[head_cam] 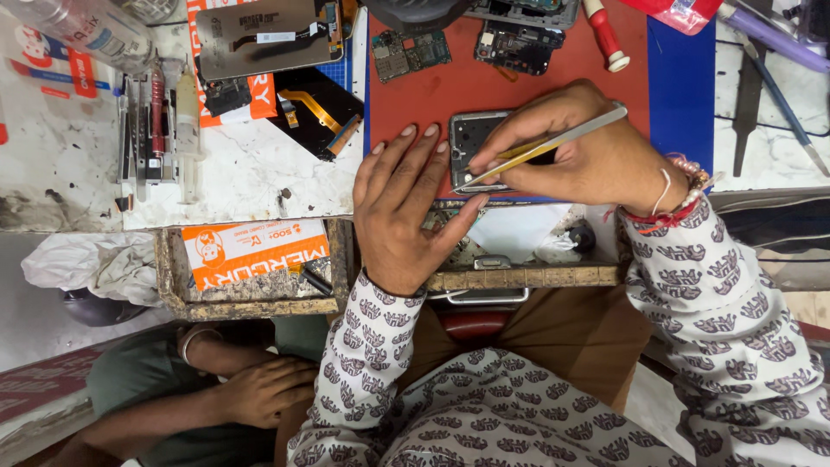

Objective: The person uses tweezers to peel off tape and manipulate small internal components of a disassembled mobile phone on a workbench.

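Tweezers (540,143) sit pinched in the right hand (579,151), tips on the phone frame (474,138) (opened, on the red mat (484,86)). The left hand (402,207) lies flat, fingers spread, grasping nothing, touching that frame's left edge.

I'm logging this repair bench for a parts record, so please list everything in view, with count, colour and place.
phone frame: one, dark grey, on the red mat under both hands
tweezers: one, silver, in the right hand
red mat: one, bench centre
circuit boards: two, green and black, top of the mat
phone back panel: one, grey, top left
syringe: one, whitish, left
orange box: one, in the drawer
another person's hands: bottom left
left hand: flat by the frame
right hand: gripping the tweezers
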